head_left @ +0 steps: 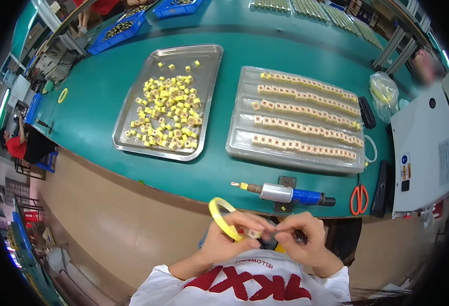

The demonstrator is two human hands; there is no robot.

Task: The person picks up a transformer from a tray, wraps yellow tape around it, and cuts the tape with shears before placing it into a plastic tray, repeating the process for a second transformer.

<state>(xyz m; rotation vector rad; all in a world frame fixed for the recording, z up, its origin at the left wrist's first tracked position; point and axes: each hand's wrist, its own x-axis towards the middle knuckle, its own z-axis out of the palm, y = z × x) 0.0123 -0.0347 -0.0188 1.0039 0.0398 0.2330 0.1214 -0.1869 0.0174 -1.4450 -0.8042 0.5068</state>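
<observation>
In front of my chest, my left hand [222,242] is closed, pinching a small square yellow-taped coil part [254,234] between thumb and fingers. A roll of yellow tape [216,210] hangs upright at the same hand, its ring against the fingers. Close beside it, my right hand [308,242] has thumb and forefinger pressed together near the part. Something dark [300,236] shows in the curl of its fingers, too small to name. On the table beyond lies a silver and blue cylindrical tool [277,193] with a yellow-taped piece at its left tip.
A metal tray [211,69] holds a heap of loose yellow-taped parts. Right of it, a clear plastic tray [238,122] carries similar parts in several rows. Orange-handled scissors [359,199], a black stapler-like object [382,189] and a white box [422,153] stand at the right.
</observation>
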